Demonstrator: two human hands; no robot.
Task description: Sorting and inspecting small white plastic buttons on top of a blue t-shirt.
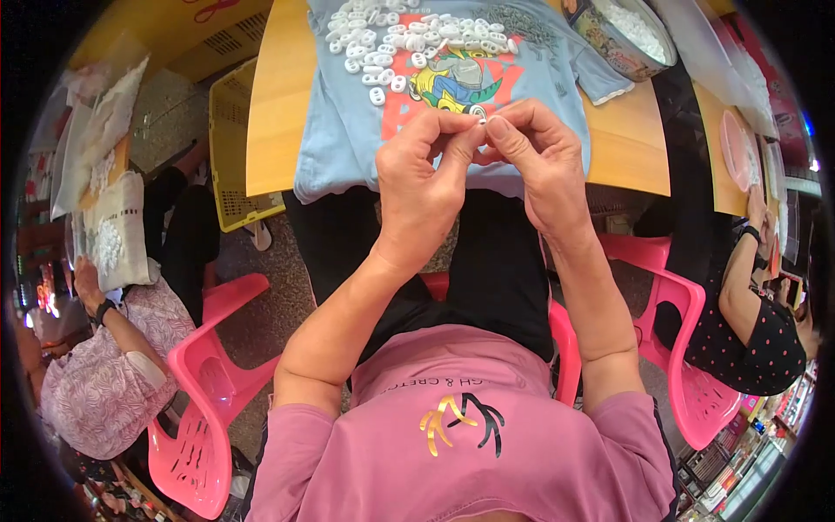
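Note:
Over the near part of a light blue printed T-shirt [335, 130], my left hand [422, 178] and my right hand [548, 170] meet fingertip to fingertip. Both pinch a small white plastic piece [480, 113], mostly covered by the fingers. Beyond my hands, many white oval plastic pieces with two holes [378, 59] lie loose on the shirt. To their right is a spread of tiny dark grey parts [526, 28], too small to name.
The shirt covers much of a wooden table [277, 122]. A round tub [631, 39] of white pieces stands at the far right. On the left is a yellow plastic crate [235, 148]. People in pink chairs [204, 383] sit on both sides, working at other tables.

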